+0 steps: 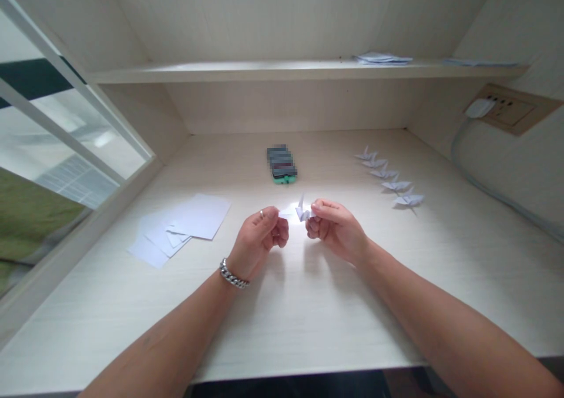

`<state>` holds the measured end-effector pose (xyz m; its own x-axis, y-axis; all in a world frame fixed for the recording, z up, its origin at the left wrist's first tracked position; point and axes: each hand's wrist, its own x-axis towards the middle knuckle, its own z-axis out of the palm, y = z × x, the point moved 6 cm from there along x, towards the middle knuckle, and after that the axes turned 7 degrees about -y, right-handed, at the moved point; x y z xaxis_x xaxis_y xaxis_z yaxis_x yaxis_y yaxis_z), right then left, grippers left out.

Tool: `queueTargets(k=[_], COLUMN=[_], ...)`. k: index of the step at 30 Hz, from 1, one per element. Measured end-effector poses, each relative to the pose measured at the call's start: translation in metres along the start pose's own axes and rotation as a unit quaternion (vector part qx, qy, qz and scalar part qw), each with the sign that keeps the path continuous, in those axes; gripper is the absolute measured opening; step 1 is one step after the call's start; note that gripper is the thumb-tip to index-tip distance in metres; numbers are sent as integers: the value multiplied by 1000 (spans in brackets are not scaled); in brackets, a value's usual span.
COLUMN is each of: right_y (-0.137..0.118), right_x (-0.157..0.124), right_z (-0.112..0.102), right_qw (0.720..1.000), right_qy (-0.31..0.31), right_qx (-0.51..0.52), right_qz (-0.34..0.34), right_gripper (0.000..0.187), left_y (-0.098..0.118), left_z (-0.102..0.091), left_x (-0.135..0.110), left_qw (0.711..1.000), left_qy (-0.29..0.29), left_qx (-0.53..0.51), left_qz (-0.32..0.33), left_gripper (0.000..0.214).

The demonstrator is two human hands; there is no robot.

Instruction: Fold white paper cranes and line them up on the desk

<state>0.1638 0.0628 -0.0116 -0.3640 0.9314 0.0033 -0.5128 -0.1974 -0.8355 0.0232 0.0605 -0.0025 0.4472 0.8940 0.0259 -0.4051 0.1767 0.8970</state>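
A small white paper crane [301,212] hangs between both my hands above the middle of the pale wooden desk [308,304]. My left hand [261,237], with a ring and a chain bracelet, pinches its left wing. My right hand [331,225] pinches the right wing, fingers curled in. Both hands are closed on the paper. The crane's neck points up between my fingertips.
Several finished paper cranes [392,178] stand in a row at the right. Loose white paper sheets [180,228] lie at the left. A phone [282,164] lies further back. A shelf [282,69] holds more paper [382,59]. A wall socket with a plug [482,108] and cable is on the right.
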Motion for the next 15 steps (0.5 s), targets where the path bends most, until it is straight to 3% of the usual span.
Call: queueTargets(k=[6, 15], right_y=[0, -2], right_x=[0, 1], right_z=[-1, -3], right_qw=[1000, 1000], right_qy=[3, 15], right_qx=[0, 12], right_qz=[-4, -6], right_gripper=[26, 30], left_y=[0, 9], left_z=[-2, -9], left_x=[0, 1], left_qw=[999, 999], left_qy=[23, 37], left_qx=[-18, -24], left_qz=[-14, 30], left_gripper=[20, 24])
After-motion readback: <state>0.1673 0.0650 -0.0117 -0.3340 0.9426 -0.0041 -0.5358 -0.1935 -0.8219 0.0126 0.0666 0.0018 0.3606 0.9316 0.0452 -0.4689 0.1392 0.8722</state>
